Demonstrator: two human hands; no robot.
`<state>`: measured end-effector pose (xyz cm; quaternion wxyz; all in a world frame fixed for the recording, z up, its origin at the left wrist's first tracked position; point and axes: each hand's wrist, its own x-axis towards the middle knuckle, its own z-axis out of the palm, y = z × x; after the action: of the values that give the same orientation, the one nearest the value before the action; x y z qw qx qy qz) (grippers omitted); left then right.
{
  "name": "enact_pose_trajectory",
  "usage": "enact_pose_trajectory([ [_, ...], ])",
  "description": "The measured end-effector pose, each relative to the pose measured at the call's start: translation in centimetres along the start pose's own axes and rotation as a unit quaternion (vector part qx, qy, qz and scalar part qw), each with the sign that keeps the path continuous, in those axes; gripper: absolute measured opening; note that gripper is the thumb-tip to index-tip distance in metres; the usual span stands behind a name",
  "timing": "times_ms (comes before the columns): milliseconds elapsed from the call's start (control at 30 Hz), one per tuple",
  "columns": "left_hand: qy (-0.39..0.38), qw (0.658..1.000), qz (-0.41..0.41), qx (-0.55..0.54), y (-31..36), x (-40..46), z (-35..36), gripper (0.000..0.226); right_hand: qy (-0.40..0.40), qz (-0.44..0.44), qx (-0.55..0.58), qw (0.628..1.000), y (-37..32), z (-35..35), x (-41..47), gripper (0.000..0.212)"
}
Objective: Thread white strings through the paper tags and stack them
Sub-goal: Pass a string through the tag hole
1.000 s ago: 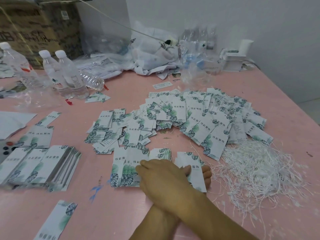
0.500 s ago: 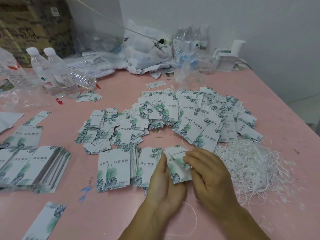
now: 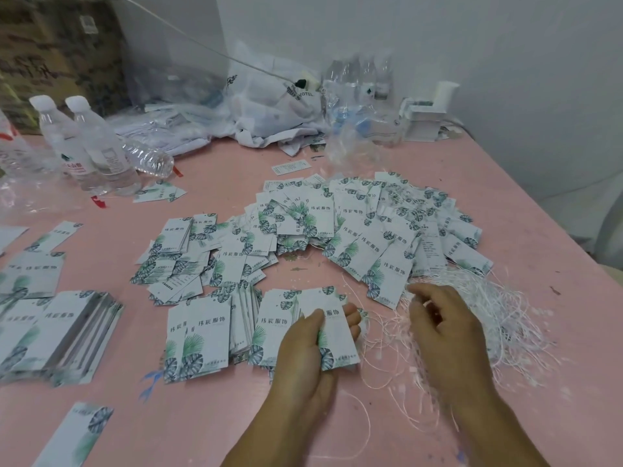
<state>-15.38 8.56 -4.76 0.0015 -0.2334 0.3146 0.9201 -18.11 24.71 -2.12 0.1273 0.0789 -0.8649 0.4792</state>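
Observation:
My left hand [image 3: 303, 358] grips one white paper tag [image 3: 333, 335] with green leaf print, thumb on its face, just above the pink table [image 3: 505, 197]. My right hand [image 3: 445, 335] is at the left edge of the tangled pile of white strings [image 3: 512, 315], its fingers curled and pinching strings that lift blurred under it. A wide heap of loose tags [image 3: 354, 230] spreads behind both hands. Short stacks of tags [image 3: 202, 332] lie just left of my left hand.
A fanned stack of tags [image 3: 67, 332] lies at the left edge and a single tag [image 3: 77, 436] near the front. Water bottles [image 3: 97, 150], plastic bags [image 3: 269, 106] and a cardboard box [image 3: 50, 52] line the back. The table's right edge drops off.
My hands were crossed on the tags, then both were on one tag. Now the left hand alone holds the tag, and the right hand has moved right into the strings.

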Motion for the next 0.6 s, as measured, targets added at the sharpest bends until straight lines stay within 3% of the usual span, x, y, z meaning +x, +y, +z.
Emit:
enact_pose_trajectory([
  [100, -0.011, 0.999, 0.013, 0.034, -0.2, -0.2, -0.1, 0.04, -0.079, 0.073, -0.097, 0.989, 1.3, -0.8, 0.6, 0.016],
  [233, 0.002, 0.997, 0.024, 0.073, -0.1, -0.6, 0.0, 0.046, -0.182, 0.076, -0.194, 0.961, 0.4, 0.2, -0.1, 0.006],
  [367, 0.002, 0.996, 0.029, 0.089, -0.2, -0.6, 0.0, 0.052, -0.199, 0.056, -0.309, 0.929, 0.0, 0.8, -0.3, 0.025],
  [500, -0.001, 0.996, 0.028, 0.084, -0.3, -0.5, 0.2, 0.045, -0.213, 0.045, -0.326, 0.92, 0.0, 0.8, -0.2, 0.014],
  [600, -0.026, 0.996, 0.051, 0.063, -0.2, -0.7, 0.4, 0.027, -0.22, 0.031, -0.329, 0.918, 0.2, 0.7, -0.3, 0.014],
])
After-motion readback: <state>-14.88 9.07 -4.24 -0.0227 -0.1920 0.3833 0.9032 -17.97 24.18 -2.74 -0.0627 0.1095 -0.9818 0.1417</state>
